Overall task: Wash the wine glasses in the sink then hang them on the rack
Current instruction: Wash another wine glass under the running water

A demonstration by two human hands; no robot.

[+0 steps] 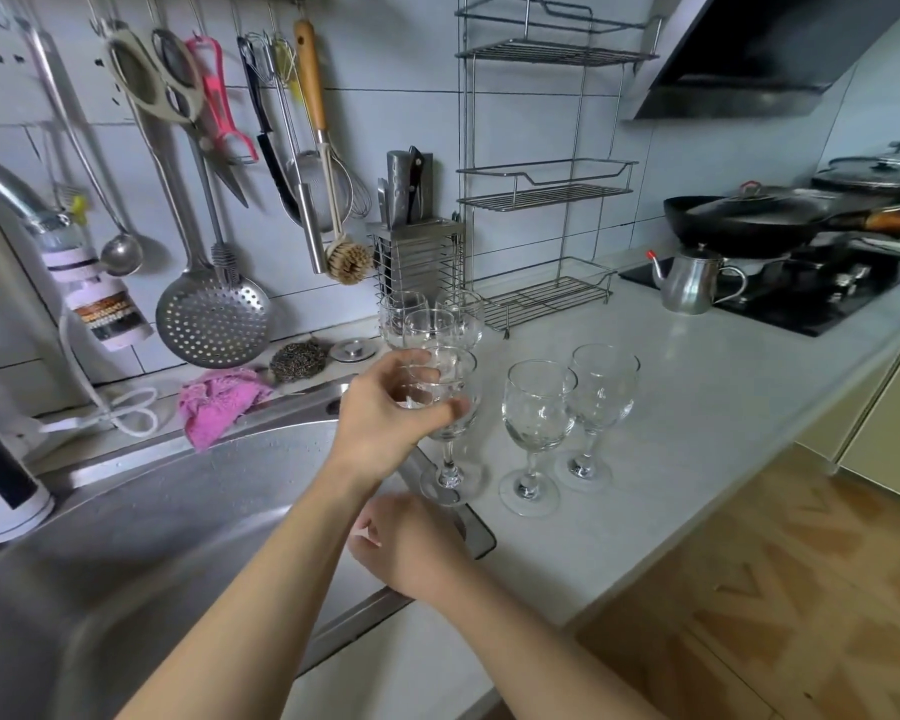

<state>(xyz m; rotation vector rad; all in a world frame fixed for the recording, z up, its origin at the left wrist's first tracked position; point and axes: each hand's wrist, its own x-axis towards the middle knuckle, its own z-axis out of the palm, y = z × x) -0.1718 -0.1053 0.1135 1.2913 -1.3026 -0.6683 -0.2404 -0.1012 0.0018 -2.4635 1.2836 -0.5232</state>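
My left hand point(380, 413) grips the bowl of a clear wine glass point(450, 379) whose foot sits right at the sink's right rim. Two more wine glasses point(539, 407) point(605, 387) stand upright on the white counter to its right. Three others point(427, 327) are clustered behind it near the wall. My right hand point(409, 550) rests at the rim of the steel sink point(178, 511), just below the held glass, fingers loosely curled and holding nothing. The tiered wire rack point(544, 192) stands on the counter against the tiled wall, its shelves bare.
The faucet point(17, 192) with a filter is at the far left. A pink cloth point(219, 402) and a scourer point(298, 360) lie behind the sink. Utensils hang on the wall above; a knife holder point(417, 262) stands by the rack. A kettle point(694, 283), wok and stove fill the right.
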